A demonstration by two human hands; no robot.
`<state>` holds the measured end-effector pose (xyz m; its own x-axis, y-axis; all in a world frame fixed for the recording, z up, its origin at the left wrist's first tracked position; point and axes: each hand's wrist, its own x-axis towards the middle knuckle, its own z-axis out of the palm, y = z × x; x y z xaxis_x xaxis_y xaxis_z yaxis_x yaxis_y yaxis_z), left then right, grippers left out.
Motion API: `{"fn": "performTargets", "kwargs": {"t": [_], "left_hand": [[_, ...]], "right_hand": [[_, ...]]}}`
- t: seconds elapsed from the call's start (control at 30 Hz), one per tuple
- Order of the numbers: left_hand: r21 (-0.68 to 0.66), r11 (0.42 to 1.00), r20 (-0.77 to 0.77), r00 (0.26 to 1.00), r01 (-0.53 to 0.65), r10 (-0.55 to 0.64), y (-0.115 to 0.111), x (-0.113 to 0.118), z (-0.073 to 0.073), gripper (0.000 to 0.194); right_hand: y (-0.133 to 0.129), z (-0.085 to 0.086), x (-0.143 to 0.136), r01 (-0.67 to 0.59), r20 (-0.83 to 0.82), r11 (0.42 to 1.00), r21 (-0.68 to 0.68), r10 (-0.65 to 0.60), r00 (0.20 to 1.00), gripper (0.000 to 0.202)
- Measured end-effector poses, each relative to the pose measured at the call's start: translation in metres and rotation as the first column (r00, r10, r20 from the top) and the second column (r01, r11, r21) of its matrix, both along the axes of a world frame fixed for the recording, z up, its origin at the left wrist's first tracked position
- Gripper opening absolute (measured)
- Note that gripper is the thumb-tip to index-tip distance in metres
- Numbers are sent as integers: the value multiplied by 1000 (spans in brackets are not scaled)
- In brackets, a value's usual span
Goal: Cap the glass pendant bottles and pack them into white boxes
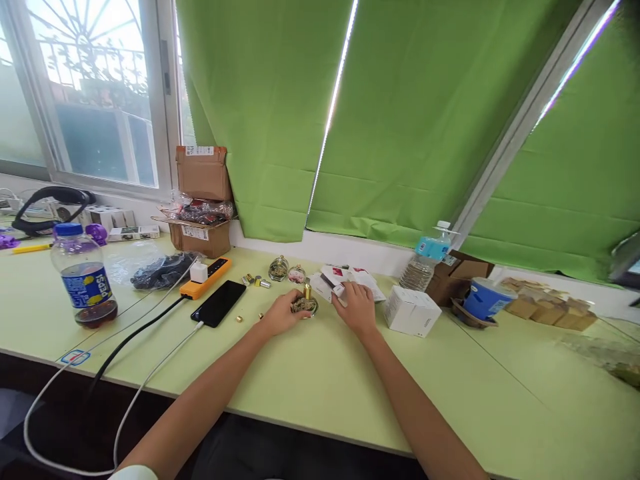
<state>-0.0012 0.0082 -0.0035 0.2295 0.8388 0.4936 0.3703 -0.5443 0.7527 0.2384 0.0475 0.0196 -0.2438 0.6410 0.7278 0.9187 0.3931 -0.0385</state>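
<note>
Left hand [281, 313] closes its fingers on a small round gold perfume bottle [305, 304] at frame centre. Right hand [358, 308] lies flat, open, on white paper packets [345, 277] just beside. Bottle seems being handled; steady grip is needed.

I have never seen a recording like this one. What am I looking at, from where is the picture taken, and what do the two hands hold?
There is no machine here. A person wears a camera on the head, so the one picture looks forward and down along their own two bare arms.

The left hand holds a small round gold-coloured piece against the green table. The right hand rests on some white and red paper packets; I cannot tell whether it grips one.

Near the hands lie small gold caps, two round glass pieces, a black phone on a cable, an orange power strip and a white box. Further out stand a Pepsi bottle, a water bottle, a cardboard box and a blue cup. Green blinds cover the windows.
</note>
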Motion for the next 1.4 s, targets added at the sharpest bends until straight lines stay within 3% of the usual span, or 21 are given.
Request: {"fn": "performTargets", "kwargs": {"t": [0.17, 0.27, 0.33, 0.43, 0.63, 0.87, 1.07, 1.4], "left_hand": [[71, 997, 373, 926, 39, -63, -3, 6, 16, 52], [165, 985, 501, 865, -56, -34, -9, 3, 31, 51], [214, 969, 534, 845, -126, -8, -13, 0, 38, 47], [251, 948, 516, 855, -195, 39, -18, -4, 42, 42], [302, 926, 379, 920, -226, 101, -23, 3, 32, 44], [408, 872, 200, 958, -272, 205, -26, -3, 30, 41], [431, 851, 202, 951, -301, 234, -27, -5, 31, 42], [335, 899, 235, 949, -283, 211, -24, -4, 35, 36]], "right_hand": [[-20, 5, -15, -249, -217, 964, -92, 224, 950, 35], [-28, 2, -30, -400, -312, 901, -167, 337, 888, 39], [-33, 0, -37, -483, -385, 852, -203, 384, 839, 56], [-39, 1, -45, -537, -446, 815, -217, 407, 798, 77], [-42, 1, -52, -630, -411, 753, -190, 522, 747, 52], [-40, -5, -54, -619, -477, 764, -185, 481, 736, 51], [-43, -3, -61, -583, -522, 791, -184, 424, 740, 46], [-41, -6, -61, -612, -419, 787, -79, 531, 737, 25]]}}
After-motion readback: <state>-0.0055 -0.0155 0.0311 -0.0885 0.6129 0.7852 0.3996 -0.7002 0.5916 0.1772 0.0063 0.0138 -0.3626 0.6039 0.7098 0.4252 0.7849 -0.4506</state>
